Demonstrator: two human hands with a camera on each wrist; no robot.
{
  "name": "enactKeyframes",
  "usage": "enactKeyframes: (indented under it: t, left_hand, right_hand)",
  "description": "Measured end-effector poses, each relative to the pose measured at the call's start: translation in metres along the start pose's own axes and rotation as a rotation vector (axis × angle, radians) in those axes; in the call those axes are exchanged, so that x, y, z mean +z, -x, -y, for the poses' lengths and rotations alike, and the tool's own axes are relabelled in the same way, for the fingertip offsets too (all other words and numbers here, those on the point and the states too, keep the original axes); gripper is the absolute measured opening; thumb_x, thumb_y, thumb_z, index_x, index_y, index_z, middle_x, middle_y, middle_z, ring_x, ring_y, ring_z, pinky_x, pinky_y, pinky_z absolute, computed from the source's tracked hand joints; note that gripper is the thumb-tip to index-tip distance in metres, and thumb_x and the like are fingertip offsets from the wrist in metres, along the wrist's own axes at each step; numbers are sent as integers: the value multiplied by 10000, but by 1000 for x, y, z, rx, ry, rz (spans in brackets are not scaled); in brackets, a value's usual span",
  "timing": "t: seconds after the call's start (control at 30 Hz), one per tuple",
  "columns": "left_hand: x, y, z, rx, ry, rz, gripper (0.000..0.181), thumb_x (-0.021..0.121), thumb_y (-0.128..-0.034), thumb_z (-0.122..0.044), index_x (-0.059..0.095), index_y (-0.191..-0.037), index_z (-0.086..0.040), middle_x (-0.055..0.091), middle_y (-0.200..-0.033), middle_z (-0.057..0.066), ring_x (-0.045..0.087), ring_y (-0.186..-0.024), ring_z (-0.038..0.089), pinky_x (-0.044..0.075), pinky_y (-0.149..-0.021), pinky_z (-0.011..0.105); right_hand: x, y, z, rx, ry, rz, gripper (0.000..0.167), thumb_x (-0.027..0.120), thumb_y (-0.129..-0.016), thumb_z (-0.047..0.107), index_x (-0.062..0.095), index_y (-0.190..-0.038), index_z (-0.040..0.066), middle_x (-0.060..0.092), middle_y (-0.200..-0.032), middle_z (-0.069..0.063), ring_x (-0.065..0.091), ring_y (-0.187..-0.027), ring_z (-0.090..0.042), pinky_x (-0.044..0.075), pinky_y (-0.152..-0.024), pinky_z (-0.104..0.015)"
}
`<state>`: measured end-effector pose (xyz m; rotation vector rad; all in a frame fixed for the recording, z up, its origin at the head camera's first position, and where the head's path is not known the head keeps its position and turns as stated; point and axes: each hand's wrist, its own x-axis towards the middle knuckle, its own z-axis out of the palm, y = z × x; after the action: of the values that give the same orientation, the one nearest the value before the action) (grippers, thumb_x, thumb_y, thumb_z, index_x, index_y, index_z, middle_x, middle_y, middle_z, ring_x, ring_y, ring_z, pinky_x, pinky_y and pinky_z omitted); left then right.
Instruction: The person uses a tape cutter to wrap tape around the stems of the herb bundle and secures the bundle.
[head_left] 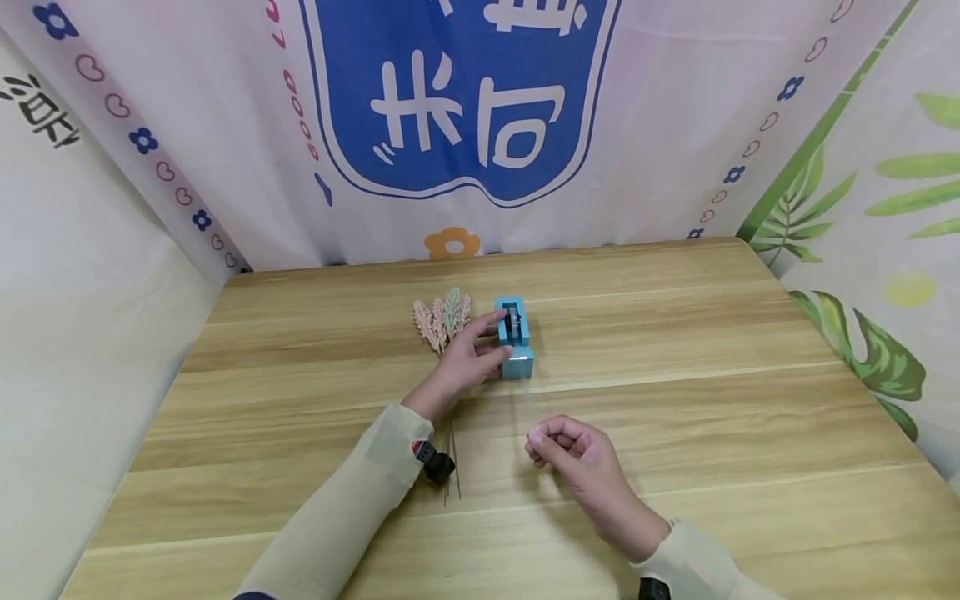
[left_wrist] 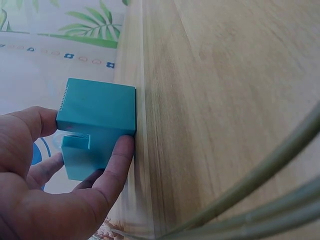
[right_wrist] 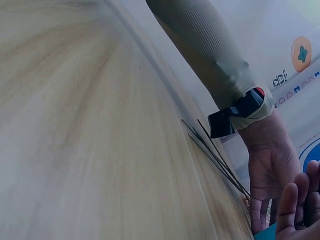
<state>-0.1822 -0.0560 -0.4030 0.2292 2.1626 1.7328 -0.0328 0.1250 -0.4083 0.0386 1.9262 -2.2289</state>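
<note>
Pale cream fabric sleeves (head_left: pixel 337 508) nearest. Right hand (head_left: pixel 581 475), near: thumb and forefinger pinch faint clear tape strip (head_left: pixel 527 395). Farther, left hand (head_left: pixel 467 360) grips turquoise blocky plastic tape dispenser (head_left: pixel 517 365) from its left.

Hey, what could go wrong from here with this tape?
The thin, clear tape strip could twist or stick to itself, since the right hand seems to pinch only its end. The blue, boxy tape dispenser might slide if the left hand loosens its grip. The left hand reaches across thin-stemmed pink and green flower sprigs, so lowering it could bend them.
</note>
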Motion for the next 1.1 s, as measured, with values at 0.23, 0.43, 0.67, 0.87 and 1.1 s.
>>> enactKeyframes:
  t: [0.23,0.43,0.67,0.87,1.1]
  left_hand:
    - [-1,1,2,-3,-3,-7,625,642,-1038,-122,417,-1602,-270,454,-1577,160,590,-1344,371,618,-944,444]
    - [-1,4,0,-23,-8,0,631,646,-1036,-138,413,-1604,-283,428,-1608,159,527,-1432,389,604,-980,471]
    - [-11,12,-11,-13,-89,-52,579,630,-1051,-201,432,-1595,-197,386,-1625,223,504,-1437,415,590,-1010,466]
    - [-33,30,-25,36,-298,-189,474,662,-1025,-210,538,-1428,7,584,-1383,230,646,-1132,342,597,-879,379]
    - [-48,42,-21,-114,-463,-185,412,690,-1002,-226,580,-1289,48,664,-1063,148,609,-785,179,513,-655,274]
  right_hand:
    - [1,2,-2,3,-13,3,66,672,-999,64,688,-937,84,735,-856,97,674,-813,-54,581,-788,-218]
    - [2,1,-3,1,-8,0,42,679,-992,59,691,-952,53,739,-856,92,675,-809,-58,580,-788,-220]
    - [2,1,-2,0,-1,-11,50,688,-986,61,694,-964,17,744,-860,80,678,-809,-70,585,-786,-225]
    - [1,2,0,-2,3,-22,47,693,-981,58,699,-963,16,745,-850,81,681,-804,-73,589,-788,-226]
    - [-1,3,0,1,13,-28,55,691,-983,57,698,-962,6,744,-842,81,686,-805,-85,589,-784,-228]
